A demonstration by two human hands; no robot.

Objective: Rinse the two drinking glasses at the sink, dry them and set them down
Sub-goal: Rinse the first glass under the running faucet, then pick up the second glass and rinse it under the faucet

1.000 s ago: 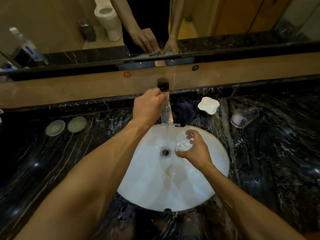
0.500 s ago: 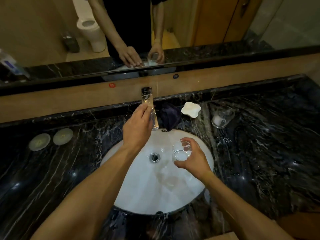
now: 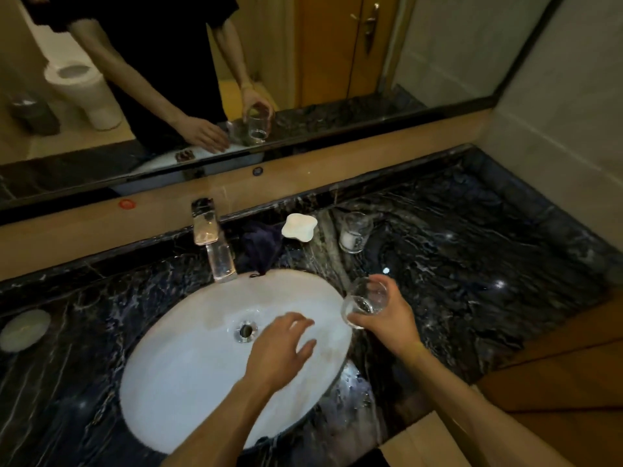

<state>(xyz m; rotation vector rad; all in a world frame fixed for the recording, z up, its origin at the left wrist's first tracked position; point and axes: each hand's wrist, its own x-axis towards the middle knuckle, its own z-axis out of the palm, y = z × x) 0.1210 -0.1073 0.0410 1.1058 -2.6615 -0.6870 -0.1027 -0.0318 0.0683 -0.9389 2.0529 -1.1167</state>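
White basin (image 3: 188,382) fills the near middle, sunk in a dark veined marble counter (image 3: 472,298). Left hand (image 3: 281,348) hovers over the bowl just right of the drain (image 3: 245,331), fingers spread loose, gripping nothing. Right hand (image 3: 384,318) is out past the basin's right rim, above the counter, fingers wrapped round a clear glass (image 3: 364,299) that tilts with its mouth toward the sink; a little water glints inside it. Farther back, the chrome tap (image 3: 215,244) stands at the bowl's far edge, and I can't tell whether water is running. Just right of it lies a dark cloth (image 3: 261,246), then a white soap dish (image 3: 299,226), and beyond that the second glass (image 3: 354,232) stands upright on the counter, well apart from both hands. Far left, a pale round disc (image 3: 24,330) sits on the marble. Behind it all the mirror (image 3: 438,55) repeats the held glass and both arms
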